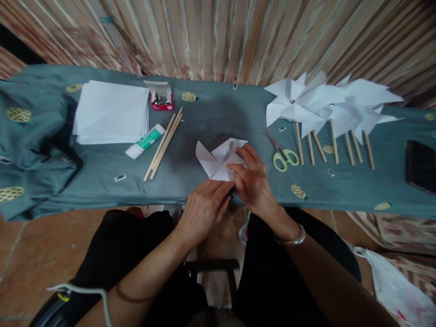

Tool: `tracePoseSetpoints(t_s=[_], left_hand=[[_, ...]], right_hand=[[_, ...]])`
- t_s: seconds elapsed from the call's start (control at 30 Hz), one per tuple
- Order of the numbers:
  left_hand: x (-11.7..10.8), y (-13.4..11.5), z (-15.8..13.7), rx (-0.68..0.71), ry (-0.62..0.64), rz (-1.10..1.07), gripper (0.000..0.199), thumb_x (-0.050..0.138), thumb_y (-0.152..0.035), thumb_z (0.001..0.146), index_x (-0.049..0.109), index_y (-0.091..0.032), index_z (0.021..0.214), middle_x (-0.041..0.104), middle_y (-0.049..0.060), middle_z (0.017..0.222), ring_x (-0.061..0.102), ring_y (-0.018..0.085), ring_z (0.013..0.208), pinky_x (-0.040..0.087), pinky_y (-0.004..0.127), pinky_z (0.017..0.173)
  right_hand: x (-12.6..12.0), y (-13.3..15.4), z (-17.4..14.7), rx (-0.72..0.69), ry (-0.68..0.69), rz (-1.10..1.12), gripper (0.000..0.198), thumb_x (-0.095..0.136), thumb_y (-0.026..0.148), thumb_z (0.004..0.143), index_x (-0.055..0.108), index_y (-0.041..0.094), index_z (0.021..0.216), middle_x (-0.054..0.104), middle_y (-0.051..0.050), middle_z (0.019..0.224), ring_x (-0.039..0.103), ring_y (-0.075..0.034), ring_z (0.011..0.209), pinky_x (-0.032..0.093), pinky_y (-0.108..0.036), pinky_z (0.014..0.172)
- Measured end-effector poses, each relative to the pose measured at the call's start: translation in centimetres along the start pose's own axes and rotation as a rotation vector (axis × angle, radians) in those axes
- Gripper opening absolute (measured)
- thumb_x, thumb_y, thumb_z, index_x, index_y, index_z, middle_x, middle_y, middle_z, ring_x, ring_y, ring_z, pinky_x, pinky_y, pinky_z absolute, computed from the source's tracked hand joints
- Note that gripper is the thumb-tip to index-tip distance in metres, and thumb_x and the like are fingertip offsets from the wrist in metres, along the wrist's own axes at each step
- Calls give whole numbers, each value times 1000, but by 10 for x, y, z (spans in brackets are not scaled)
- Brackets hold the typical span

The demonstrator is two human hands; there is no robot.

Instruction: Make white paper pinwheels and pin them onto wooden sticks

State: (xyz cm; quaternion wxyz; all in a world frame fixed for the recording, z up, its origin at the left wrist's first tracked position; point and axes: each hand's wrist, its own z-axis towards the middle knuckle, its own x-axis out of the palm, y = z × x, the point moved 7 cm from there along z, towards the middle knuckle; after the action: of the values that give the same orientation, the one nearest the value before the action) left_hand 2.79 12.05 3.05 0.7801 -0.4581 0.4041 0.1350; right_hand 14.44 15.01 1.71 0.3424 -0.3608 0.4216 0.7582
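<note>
A white paper pinwheel (pixel 218 159) without a stick lies at the front middle of the cloth-covered table, some of its blades folded toward the centre. My left hand (pixel 206 204) is at its near edge, fingers pressed together on the paper by the table's front edge. From the right, my right hand (pixel 254 181) grips the paper, with its fingers bent over the right blade and near the centre. The paper between my fingertips is partly hidden. Nearest to my right hand lie scissors (pixel 284 156) with light green handles.
Wooden sticks (pixel 163 147) and a glue tube (pixel 145 141) lie to the left. Behind them are a stack of white paper (pixel 111 113) and an open red box of pins (pixel 161 101). Finished pinwheels (pixel 320 100) on sticks overlap at the back right; a dark phone (pixel 421 165) lies far right.
</note>
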Motion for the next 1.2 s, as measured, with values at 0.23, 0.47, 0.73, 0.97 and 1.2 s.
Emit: tracePoseSetpoints(t_s=[0.23, 0.47, 0.73, 0.97, 1.2], left_hand=[[2, 10, 5, -43, -38, -71, 21, 53, -14, 91, 66, -16, 106, 72, 8, 99, 66, 21, 91, 57, 35, 80], [2, 11, 5, -71, -43, -71, 21, 54, -15, 90, 66, -15, 107, 72, 9, 100, 67, 21, 92, 56, 35, 82], [-4, 10, 5, -50, -79, -46, 22, 53, -14, 90, 65, -15, 108, 72, 9, 98, 68, 19, 89, 57, 32, 80], [-7, 8, 5, -14, -121, 34, 22, 53, -12, 90, 64, -15, 109, 68, 8, 96, 67, 19, 86, 59, 30, 74], [-7, 7, 4, -10, -117, 74, 24, 53, -11, 90, 62, -15, 111, 66, 9, 100, 66, 18, 90, 59, 30, 75]], right_hand=[[-3, 0, -5, -31, -34, 85, 25, 43, 17, 92, 66, 20, 103, 51, -10, 140, 35, -27, 142, 41, -50, 110], [-4, -7, -7, 34, -28, 138, 12, 53, 24, 92, 64, 24, 90, 52, -4, 141, 36, -26, 142, 41, -51, 111], [-9, -7, -2, 54, -76, 95, 11, 57, 24, 89, 66, 24, 81, 57, -7, 136, 39, -29, 140, 42, -53, 110], [-8, -2, 3, 66, -101, 27, 15, 58, 22, 87, 65, 24, 73, 59, -8, 134, 43, -30, 138, 45, -55, 107], [-3, -2, 5, 96, -73, 10, 18, 56, 23, 88, 65, 26, 73, 59, -4, 135, 40, -30, 140, 41, -56, 110]])
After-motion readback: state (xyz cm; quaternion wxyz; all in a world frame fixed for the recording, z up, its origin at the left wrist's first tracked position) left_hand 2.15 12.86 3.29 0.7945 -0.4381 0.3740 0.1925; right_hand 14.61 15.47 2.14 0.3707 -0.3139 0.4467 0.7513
